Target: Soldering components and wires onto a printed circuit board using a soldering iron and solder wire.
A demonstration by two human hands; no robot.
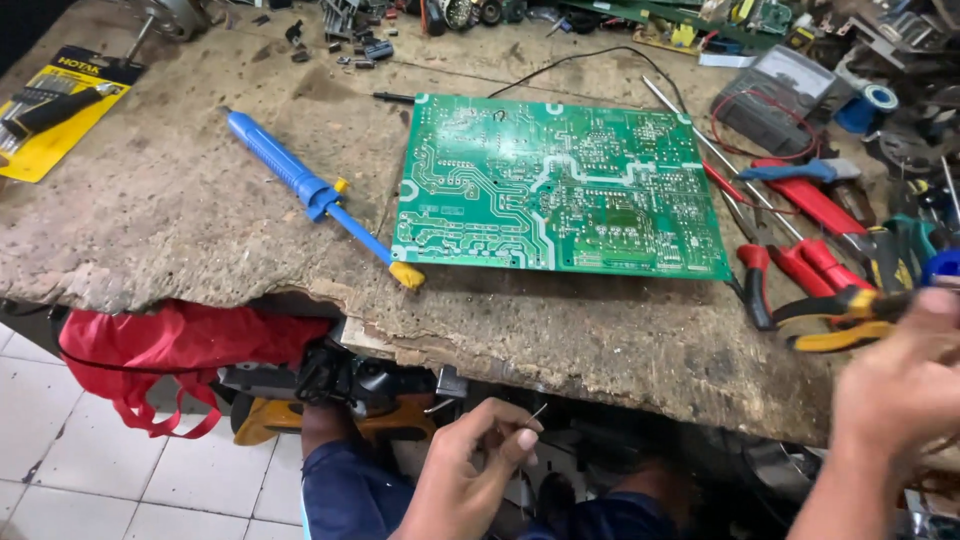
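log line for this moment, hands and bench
left hand: pinches thin wire below bench edge | right hand: blurred, by pliers | circuit board: flat, solder side up | blue desoldering pump: left of board

A green rectangular printed circuit board (560, 185) lies solder-side up on a worn, chipped wooden workbench (160, 210), with a blue plastic desoldering pump (315, 195) just left of it. The left hand (470, 470) pinches a thin metal wire piece (537, 412) below the bench edge. The blurred right hand (900, 385) is at red- and yellow-handled pliers (830, 290).
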